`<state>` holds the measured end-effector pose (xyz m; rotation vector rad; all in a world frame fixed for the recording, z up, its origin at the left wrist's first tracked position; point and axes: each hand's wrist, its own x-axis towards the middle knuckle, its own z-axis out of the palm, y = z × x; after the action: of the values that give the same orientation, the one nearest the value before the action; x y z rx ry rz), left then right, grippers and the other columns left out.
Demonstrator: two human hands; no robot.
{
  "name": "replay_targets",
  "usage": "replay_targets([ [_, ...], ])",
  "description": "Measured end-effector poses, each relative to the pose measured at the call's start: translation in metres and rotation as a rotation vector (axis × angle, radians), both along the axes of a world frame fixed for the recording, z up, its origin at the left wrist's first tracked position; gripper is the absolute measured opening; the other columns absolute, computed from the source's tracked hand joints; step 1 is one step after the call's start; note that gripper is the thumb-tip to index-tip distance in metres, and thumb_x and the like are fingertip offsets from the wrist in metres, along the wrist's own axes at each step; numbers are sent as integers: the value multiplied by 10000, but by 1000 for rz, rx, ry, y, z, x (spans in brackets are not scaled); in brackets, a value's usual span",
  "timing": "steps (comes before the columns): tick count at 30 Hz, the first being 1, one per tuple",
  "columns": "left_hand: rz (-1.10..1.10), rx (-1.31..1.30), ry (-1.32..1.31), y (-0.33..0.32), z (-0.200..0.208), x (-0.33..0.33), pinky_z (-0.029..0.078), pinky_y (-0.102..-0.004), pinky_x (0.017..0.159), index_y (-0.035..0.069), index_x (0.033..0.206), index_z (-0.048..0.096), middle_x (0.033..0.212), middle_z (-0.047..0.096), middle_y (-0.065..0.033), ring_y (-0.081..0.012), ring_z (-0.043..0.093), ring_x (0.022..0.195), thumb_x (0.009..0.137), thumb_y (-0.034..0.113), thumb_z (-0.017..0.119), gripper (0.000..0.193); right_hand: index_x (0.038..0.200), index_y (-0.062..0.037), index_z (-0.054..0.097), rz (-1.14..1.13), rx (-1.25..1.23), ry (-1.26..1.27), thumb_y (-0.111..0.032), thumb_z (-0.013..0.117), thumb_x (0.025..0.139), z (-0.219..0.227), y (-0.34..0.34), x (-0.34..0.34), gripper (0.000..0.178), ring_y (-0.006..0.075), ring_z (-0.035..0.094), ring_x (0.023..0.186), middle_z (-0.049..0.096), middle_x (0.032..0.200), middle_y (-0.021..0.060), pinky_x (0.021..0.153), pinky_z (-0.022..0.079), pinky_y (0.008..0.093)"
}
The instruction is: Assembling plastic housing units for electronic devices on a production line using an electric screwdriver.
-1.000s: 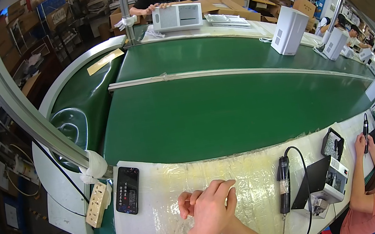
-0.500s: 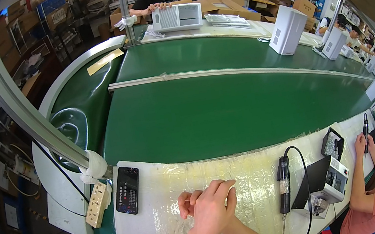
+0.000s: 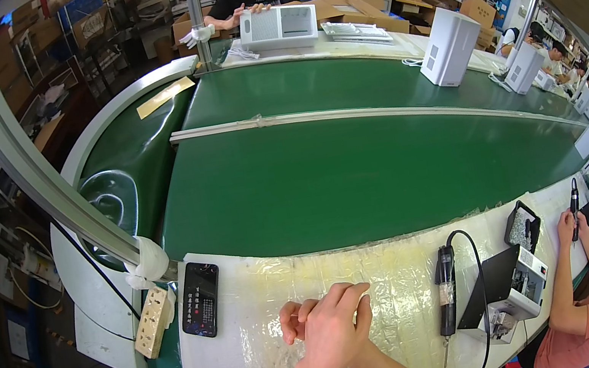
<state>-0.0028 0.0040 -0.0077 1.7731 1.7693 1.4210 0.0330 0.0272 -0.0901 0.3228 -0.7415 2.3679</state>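
Black and slim, one screwdriver [image 3: 445, 291] lies on the desk [image 3: 392, 315] to the right of the left hand [image 3: 336, 327], its long axis running near to far; that hand, loose and empty, is the nearer one. Crossed under it, the right hand [image 3: 293, 320] shows bent fingers; whether it grips anything I cannot tell. One phone [image 3: 200, 299] lies left, one power strip [image 3: 152, 323] beyond.
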Motion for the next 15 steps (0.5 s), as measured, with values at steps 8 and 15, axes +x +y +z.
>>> replay_targets([
  [8,35,-21,1,1,0,-4,491,-315,645,36,935,654,883,632,-91,-225,629,725,756,8,641,181,1091,-203,622,-28,-64,-11,-476,425,898,7,-3,-4,388,238,466,839,510,1129,97,751,349,353],
  [15,349,-384,121,-1,-37,21,436,-356,740,111,938,604,940,607,-70,-246,575,878,834,261,529,198,1033,-147,624,-145,-46,-288,-394,459,908,-11,-6,11,322,227,493,789,542,1048,136,681,407,350],
])
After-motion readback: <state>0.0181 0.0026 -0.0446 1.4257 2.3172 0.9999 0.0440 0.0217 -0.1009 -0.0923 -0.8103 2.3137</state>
